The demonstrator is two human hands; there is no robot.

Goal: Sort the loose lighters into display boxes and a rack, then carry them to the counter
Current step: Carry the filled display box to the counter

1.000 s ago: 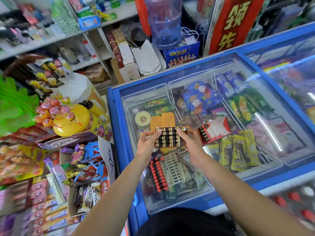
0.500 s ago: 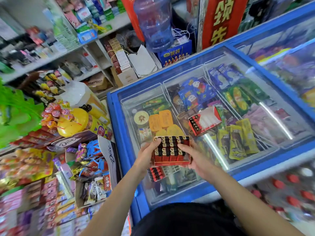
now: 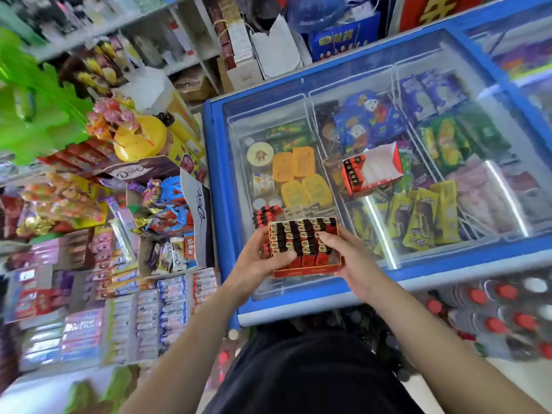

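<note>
Here a red cardboard display box [image 3: 304,248], packed with upright lighters [image 3: 301,236] whose metal caps form neat rows, is held above the near edge of the glass-topped freezer [image 3: 388,273]. The left hand [image 3: 263,264] grips its left side and the right hand [image 3: 349,258] its right, fingers [image 3: 327,240] clamped over the caps. On the glass lie a second box [image 3: 372,171], tilted and mostly white inside with one row of lighters, and a pale plastic rack [image 3: 286,212] with red lighters at its left end, partly hidden behind the held box.
</note>
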